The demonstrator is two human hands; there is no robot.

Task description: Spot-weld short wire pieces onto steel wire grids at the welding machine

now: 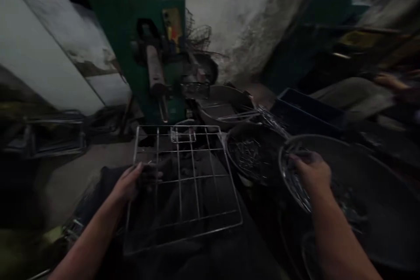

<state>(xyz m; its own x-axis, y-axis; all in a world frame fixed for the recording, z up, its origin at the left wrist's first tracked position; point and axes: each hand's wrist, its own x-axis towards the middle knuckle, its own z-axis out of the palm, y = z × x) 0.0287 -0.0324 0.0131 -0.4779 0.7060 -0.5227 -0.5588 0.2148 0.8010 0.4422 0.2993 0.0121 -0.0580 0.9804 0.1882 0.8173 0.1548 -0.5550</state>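
A rectangular wire rack [193,178] lies tilted over my lap, its bars crossing in a grid. My left hand [133,181] grips its left side, fingers curled around the wire. At the rack's far edge sits a small rectangular wire loop [183,141]. My right hand [310,170] is over the near-left rim of a wide dark basin [331,138], thumb and fingers drawn together. Whatever is between those fingers is too dark and blurred to make out. Small shiny metal pieces [348,201] lie in the basin beside that hand.
A green machine [113,26] with a cylindrical arm [155,70] stands ahead. Right of it are a round pan [226,89], a bowl of small metal pieces [247,153] and a blue crate [305,109]. Wire frames [54,133] are stacked left. Another person's hand [390,81] shows far right.
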